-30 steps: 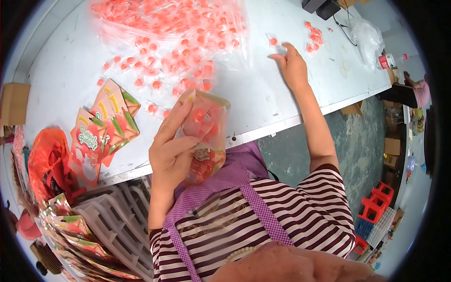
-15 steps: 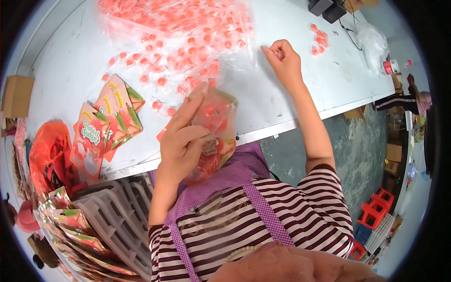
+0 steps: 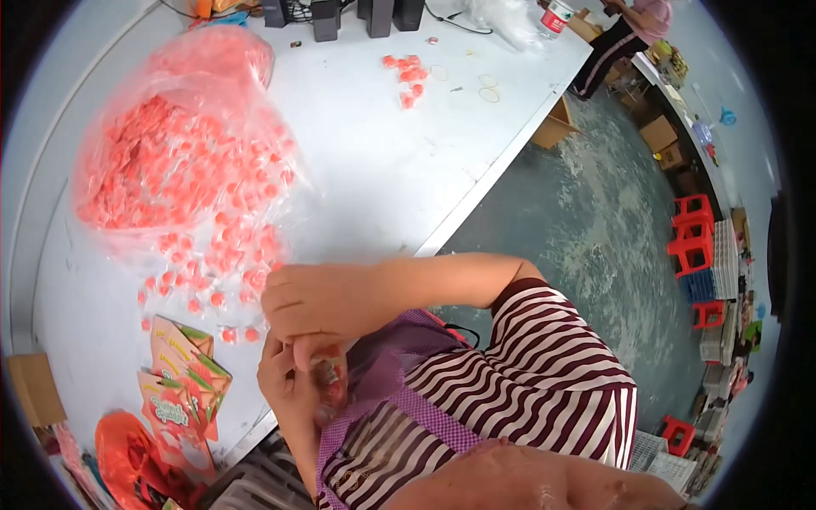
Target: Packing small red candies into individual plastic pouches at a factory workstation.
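My left hand [image 3: 287, 384] grips a pink printed pouch [image 3: 331, 378] with a see-through part, close to my body at the table's front edge. Across the top of it lies my right hand [image 3: 319, 297], fingers curled down by the pouch's upper end. Its fingertips are hidden, so whatever it pinches does not show. Beyond both hands, small red, clear-wrapped candies [image 3: 234, 246] spill from a large clear plastic bag [image 3: 170, 170] full of them. Several flat pink pouches [image 3: 178, 399] lie fanned out to the left of my hands.
A small group of wrapped candies [image 3: 408, 76] lies farther back, near thin rubber bands [image 3: 488, 88]. Black devices [image 3: 327, 19] stand along the back. A red plastic bag [image 3: 132, 455] hangs at the left front edge. Red stools [image 3: 693, 234] and a person [image 3: 625, 38] are off to the right.
My right hand has come from over the table at the right to the pouch in my left hand. The view has swung, showing more of the candy bag and the table's back.
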`<state>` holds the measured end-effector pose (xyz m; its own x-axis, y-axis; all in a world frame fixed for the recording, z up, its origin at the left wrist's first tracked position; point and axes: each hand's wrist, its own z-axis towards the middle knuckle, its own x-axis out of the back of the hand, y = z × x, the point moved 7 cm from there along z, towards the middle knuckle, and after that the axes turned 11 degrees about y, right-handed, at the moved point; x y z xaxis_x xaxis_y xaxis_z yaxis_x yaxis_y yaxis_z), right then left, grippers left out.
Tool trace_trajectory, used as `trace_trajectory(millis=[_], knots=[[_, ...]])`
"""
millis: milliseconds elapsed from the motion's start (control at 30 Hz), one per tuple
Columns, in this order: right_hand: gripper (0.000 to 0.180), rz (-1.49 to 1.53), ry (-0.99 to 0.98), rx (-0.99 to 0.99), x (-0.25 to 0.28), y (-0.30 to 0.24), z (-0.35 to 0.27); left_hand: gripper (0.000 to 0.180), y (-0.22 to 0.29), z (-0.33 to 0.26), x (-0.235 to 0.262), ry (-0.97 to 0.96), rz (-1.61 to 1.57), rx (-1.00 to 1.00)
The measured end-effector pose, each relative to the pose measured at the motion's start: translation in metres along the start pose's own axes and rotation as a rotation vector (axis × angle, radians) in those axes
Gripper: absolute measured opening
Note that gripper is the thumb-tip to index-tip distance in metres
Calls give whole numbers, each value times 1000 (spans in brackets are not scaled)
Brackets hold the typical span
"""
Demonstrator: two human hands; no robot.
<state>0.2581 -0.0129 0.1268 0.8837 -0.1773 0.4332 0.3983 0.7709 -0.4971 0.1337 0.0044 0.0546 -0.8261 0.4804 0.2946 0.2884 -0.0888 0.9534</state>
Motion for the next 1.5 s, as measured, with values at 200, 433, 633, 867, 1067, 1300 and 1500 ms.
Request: trace_trajectory(millis=[200,433,633,867,1067,1300,1500], knots=[[47,116,121,-50,-6,-9,-4,7,18,-6,14,211,-512,-282],[74,-6,212,73,-10,-29,6,9,-1,-15,27,277,-417,-17],[68,-74,190,129,-17,-44,-1,27,-4,-15,34,351,-582,-70],[40,17,404,193,-14,-50,-7,25,13,-13,28,284,-610,-229],[28,162,46,-130,-26,-49,-9,17,26,-20,23,212,-641,-119],[23,-20,-132,139,-17,-63,1,26,33,-25,31,175,-664,-299],[16,-235,-98,209,-19,-74,1,26,39,-32,32,197,-566,-365]])
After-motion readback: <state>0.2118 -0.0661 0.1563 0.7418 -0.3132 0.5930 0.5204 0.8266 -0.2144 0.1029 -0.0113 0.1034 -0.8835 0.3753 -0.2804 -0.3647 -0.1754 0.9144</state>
